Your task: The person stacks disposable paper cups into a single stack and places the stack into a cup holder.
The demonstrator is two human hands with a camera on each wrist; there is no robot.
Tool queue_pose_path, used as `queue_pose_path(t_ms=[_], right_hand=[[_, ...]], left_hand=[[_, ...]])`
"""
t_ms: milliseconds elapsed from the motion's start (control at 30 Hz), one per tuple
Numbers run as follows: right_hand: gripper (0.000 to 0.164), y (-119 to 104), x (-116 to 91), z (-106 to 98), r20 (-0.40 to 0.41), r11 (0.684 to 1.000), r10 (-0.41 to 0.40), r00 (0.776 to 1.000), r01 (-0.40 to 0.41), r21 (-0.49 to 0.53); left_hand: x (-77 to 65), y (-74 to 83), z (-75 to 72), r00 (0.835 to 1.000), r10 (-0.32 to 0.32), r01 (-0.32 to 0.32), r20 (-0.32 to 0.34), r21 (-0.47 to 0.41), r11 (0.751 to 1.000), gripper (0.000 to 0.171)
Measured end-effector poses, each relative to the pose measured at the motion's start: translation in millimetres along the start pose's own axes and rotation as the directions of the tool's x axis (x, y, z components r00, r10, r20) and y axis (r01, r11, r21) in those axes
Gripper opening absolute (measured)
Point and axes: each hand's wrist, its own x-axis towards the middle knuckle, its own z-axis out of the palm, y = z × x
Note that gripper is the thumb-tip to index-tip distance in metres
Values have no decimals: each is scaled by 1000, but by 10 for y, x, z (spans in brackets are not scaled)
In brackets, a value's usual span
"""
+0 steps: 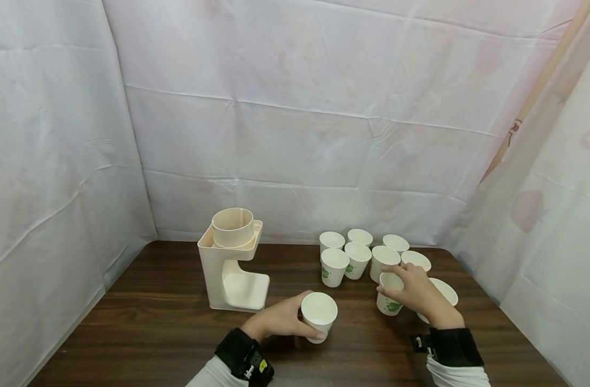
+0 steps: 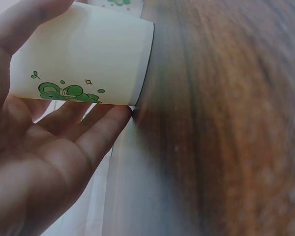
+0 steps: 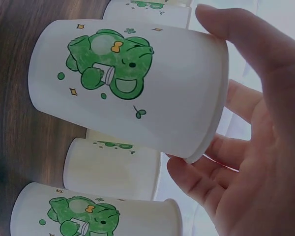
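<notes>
While the left grip (image 1: 281, 318) clasps a tapered paper cup (image 1: 319, 313), the right grip (image 1: 417, 291) pinches a rolled-rim cup (image 3: 128, 86).

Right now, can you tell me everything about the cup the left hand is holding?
The cup is white and looks like paper, with a round open top and sides that narrow toward the base. The left-wrist view shows part of a green cartoon, with little green dots and a sparkle. It is roughly upright, and nothing shows inside. The left hand grips it from the side, over the dark wooden table. I can't tell if its base touches the wood.
</notes>
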Motion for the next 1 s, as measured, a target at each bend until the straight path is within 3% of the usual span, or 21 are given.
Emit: queue_pose_path(t_ms=[700,1000], right_hand=[[39,-264,103,-32,-118,992,-118,986,122,31],[38,-535,139,-104,-199,968,-236,951,249,41]], left_hand=[[-16,-5,-30,1000,3,-3,11,-1,1000,63],[-8,-23,-35,1000,8,-7,15,-11,1000,65]])
